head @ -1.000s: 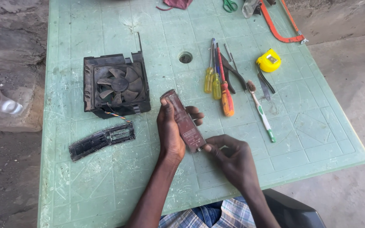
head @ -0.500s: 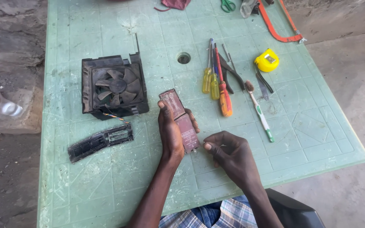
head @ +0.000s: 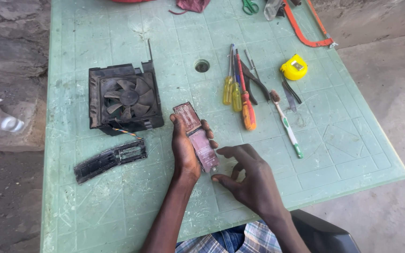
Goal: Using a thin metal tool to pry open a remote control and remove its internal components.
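The left hand has its grip clenched around a reddish-brown oblong module, held just above the green bench. The right hand is released, fingertips beside the module's lower end. A black fan lies nearby.

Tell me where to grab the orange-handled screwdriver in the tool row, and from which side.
Take the orange-handled screwdriver by its thick handle, the end nearest the person, probably coming from above with the right hand. It lies flat on the table, shaft pointing away. Yellow-handled screwdrivers crowd its left side and pliers lie close on the right, so a side approach looks cramped.
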